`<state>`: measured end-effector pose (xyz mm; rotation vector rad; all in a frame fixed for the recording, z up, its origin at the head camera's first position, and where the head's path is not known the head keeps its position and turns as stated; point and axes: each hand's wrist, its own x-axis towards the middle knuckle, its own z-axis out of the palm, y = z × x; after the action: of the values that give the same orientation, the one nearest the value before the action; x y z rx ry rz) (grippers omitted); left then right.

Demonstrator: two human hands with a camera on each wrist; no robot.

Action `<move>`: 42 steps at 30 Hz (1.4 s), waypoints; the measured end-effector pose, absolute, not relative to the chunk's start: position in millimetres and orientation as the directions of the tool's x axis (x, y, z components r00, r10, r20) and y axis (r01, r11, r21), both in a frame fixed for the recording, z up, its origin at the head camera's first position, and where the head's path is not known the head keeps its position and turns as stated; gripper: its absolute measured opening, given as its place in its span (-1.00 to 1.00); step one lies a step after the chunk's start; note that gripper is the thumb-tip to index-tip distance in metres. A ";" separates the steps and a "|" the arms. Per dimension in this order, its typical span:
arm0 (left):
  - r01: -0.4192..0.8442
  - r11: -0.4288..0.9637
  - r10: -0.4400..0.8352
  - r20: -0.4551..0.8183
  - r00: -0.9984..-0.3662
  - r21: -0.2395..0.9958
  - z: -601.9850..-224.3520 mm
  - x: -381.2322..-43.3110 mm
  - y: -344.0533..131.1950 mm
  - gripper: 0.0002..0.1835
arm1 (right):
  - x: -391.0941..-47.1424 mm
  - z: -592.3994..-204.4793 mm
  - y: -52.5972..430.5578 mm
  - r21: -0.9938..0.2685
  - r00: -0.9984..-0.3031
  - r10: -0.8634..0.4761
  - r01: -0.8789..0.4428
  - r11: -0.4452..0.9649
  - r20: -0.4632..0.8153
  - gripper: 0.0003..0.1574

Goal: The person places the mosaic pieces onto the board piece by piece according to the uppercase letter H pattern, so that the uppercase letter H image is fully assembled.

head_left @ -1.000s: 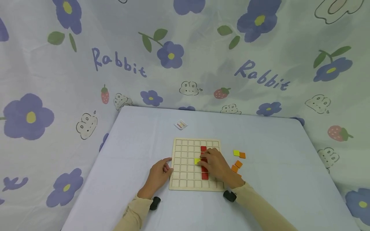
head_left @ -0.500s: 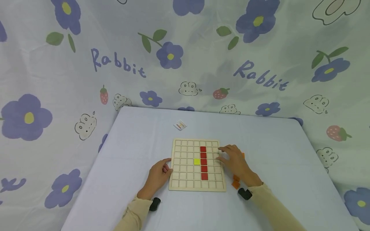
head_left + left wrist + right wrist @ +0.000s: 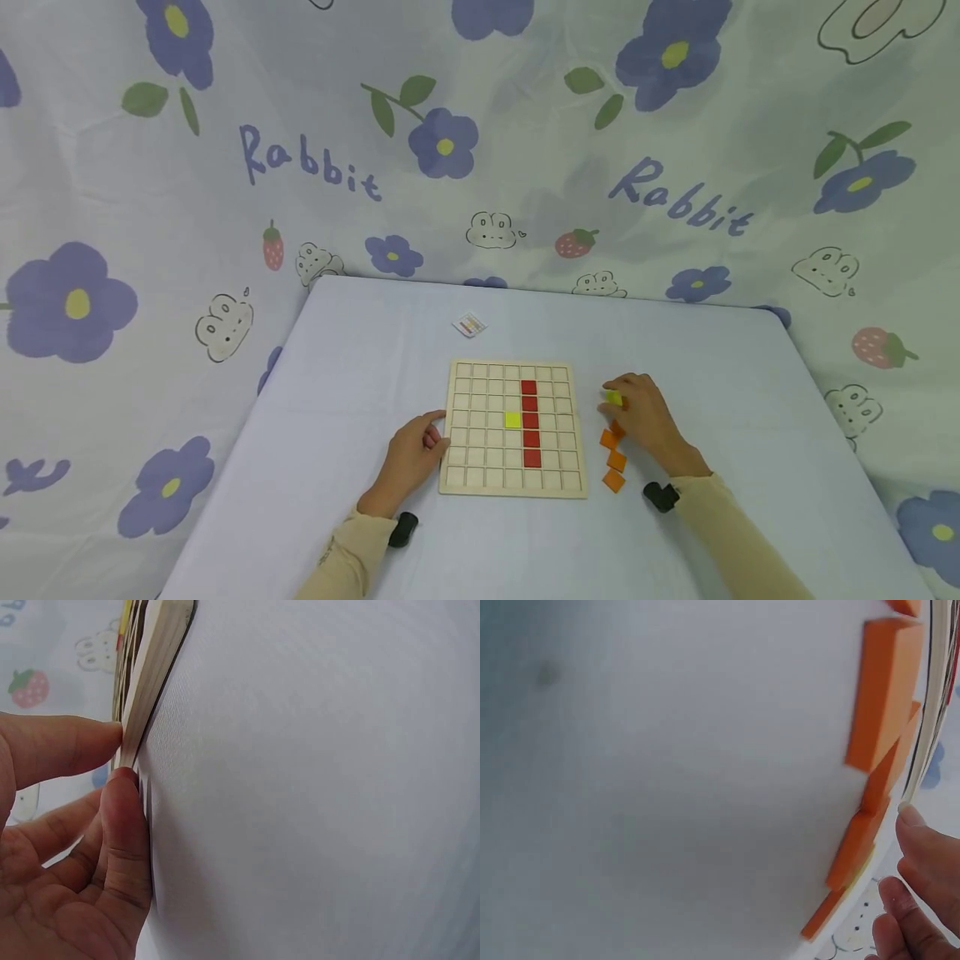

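A wooden grid board [image 3: 476, 477] lies flat on the table. A column of several red tiles [image 3: 530, 421] sits in its cells, with one yellow tile [image 3: 512, 420] just left of it. My left hand [image 3: 408, 454] rests at the board's left edge; in the left wrist view its thumb and a finger touch the side of the board [image 3: 150, 682]. Right of the board, my right hand [image 3: 645, 417] hovers around a second yellow tile [image 3: 614, 397], thumb and index finger apart. In the right wrist view the fingertips of the right hand [image 3: 922, 892] hold nothing visible.
Several orange tiles [image 3: 617, 460] lie in a loose line between the board and my right forearm, some partly hidden by the hand. A small printed card [image 3: 469, 324] lies behind the board. A patterned curtain [image 3: 420, 200] hangs past the table's far edge.
My right hand has left the yellow tile on the board and moved right to the loose tiles beside it. My left hand has stayed at the board's edge.
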<state>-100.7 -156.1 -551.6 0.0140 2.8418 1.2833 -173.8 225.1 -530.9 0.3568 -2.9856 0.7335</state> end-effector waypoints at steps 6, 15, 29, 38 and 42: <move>-0.001 0.662 0.018 -0.018 -1.000 0.750 -552.1 -101.4 -156.3 -0.54 | -176.0 -532.8 235.3 -0.458 -0.978 -0.193 -0.210 0.864 0.084 -0.56; 0.006 0.661 0.021 -0.010 -1.000 0.750 -551.9 -102.4 -155.9 -0.54 | -179.7 -539.3 243.8 -0.451 -0.983 -0.172 -0.181 0.874 0.062 -0.53; 0.009 0.665 0.023 -0.009 -1.000 0.747 -551.4 -101.3 -155.3 -0.53 | -178.2 -540.6 250.1 -0.486 -0.986 -0.154 -0.167 0.858 0.067 -0.60; 0.009 0.668 0.020 -0.006 -1.000 0.744 -549.7 -100.7 -156.0 -0.53 | -177.4 -548.8 251.9 -0.501 -0.991 -0.124 -0.130 0.855 0.046 -0.61; 0.006 0.668 0.021 -0.011 -1.000 0.745 -549.6 -100.6 -156.2 -0.53 | -177.4 -552.0 252.4 -0.492 -0.991 -0.121 -0.135 0.860 0.060 -0.62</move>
<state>-100.6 -156.2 -549.6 0.0233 2.8519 1.2732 -177.4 252.4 -552.0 0.2060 -3.0035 0.7973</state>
